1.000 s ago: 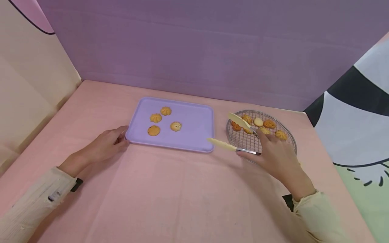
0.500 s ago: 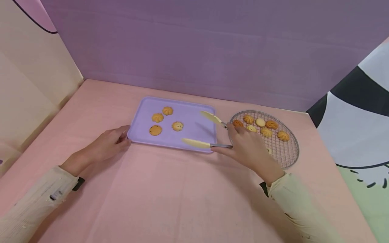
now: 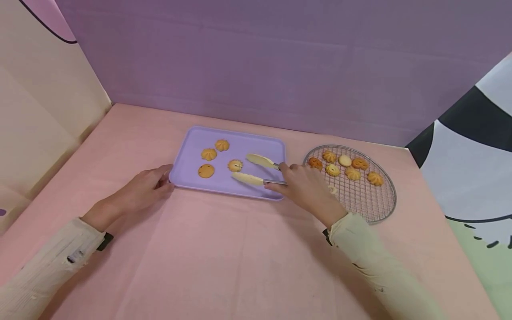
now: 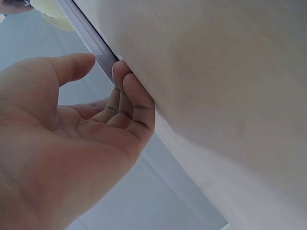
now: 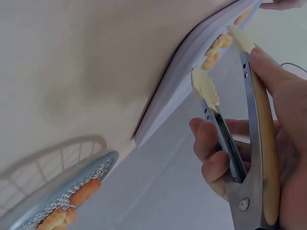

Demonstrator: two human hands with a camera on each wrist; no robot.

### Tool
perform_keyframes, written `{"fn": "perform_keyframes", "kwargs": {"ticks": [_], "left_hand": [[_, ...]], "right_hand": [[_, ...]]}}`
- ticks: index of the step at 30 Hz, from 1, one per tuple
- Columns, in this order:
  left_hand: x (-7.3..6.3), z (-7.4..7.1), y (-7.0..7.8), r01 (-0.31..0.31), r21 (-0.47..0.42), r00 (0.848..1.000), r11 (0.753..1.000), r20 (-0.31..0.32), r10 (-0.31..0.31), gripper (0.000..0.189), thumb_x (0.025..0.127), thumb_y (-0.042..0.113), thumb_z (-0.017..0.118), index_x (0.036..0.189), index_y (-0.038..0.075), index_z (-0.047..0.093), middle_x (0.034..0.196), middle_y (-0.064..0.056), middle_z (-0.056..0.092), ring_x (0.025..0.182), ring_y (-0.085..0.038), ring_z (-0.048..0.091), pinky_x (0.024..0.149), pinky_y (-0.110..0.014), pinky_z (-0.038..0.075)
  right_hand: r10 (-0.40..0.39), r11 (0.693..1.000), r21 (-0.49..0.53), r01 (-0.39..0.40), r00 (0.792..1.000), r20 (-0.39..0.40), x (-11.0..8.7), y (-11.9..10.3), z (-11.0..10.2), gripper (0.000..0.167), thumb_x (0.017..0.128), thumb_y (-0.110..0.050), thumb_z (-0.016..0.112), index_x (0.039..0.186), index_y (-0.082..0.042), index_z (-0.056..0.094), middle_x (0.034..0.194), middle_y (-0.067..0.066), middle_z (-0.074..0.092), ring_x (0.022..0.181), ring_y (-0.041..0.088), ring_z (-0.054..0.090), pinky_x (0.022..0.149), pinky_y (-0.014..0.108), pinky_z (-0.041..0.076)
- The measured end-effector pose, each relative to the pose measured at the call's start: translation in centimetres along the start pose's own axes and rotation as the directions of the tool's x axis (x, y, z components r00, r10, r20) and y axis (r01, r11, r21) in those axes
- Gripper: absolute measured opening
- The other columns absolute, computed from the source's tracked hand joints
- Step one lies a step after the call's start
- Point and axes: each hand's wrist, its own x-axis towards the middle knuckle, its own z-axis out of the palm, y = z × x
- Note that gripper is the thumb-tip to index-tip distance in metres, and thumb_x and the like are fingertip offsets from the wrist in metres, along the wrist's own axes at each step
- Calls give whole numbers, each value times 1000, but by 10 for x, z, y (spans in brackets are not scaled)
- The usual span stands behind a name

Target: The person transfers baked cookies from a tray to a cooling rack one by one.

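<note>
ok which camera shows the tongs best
Right wrist: the tongs appear close up, both pale tips and pivot showing. The head view shows the tips over the purple tray, the right hand hiding the pivot; left wrist catches little beyond a tip.

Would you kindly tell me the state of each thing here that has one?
Tongs: spread open, gripping nothing.
Purple tray: lying flat, four cookies on it.
Wire rack: bearing more cookies, partly hidden.
Left hand: fingers curled at the tray's corner.
Right hand: holding the tongs.
</note>
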Motion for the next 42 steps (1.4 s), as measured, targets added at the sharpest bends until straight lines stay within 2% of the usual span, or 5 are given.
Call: {"fn": "perform_keyframes", "kwargs": {"ticks": [9, 20, 29, 34, 42], "left_hand": [[0, -2, 0, -13, 8, 1000, 1000, -4, 13, 33, 97, 9, 60, 127, -2, 54, 79, -2, 53, 73, -16, 50, 67, -31, 41], [0, -1, 1, -5, 25, 1000, 1000, 7, 5, 41, 96, 9, 60, 133, -7, 50, 79, -3, 52, 74, -18, 49, 67, -33, 41], [2, -1, 2, -7, 15, 1000, 1000, -4, 7, 38, 97, 9, 60, 131, -5, 51, 79, -3, 51, 73, -17, 49, 64, -31, 40], [3, -1, 2, -3, 19, 1000, 1000, -3, 3, 33, 97, 9, 60, 127, -4, 53, 78, -3, 49, 73, -18, 48, 65, -32, 40], [0, 0, 3, 13, 9, 1000, 1000, 18, -13, 49, 98, 10, 59, 140, -10, 44, 81, -4, 52, 75, -17, 49, 66, -32, 41]], "right_hand": [[-69, 997, -25, 68, 997, -29, 15, -12, 8, 48, 91, -52, 67, 84, -6, 58, 56, 1, 45, 47, 14, 39, 41, 27, 28], [-64, 997, -54, 64, 998, -7, 18, -18, 12, 46, 91, -49, 68, 95, -4, 65, 59, 2, 48, 49, 14, 41, 40, 27, 31], [-127, 962, -254, 104, 989, -76, 7, -27, 8, 55, 95, -52, 61, 117, -3, 67, 62, 7, 55, 45, 15, 42, 36, 28, 33], [-124, 969, -223, 103, 989, -81, -4, -27, 2, 55, 95, -53, 61, 118, -3, 65, 64, 8, 56, 45, 17, 45, 36, 29, 35], [-72, 990, -127, 63, 995, -72, -20, -16, -8, 54, 92, -54, 64, 118, -7, 63, 64, 8, 54, 43, 16, 41, 36, 27, 29]]}}
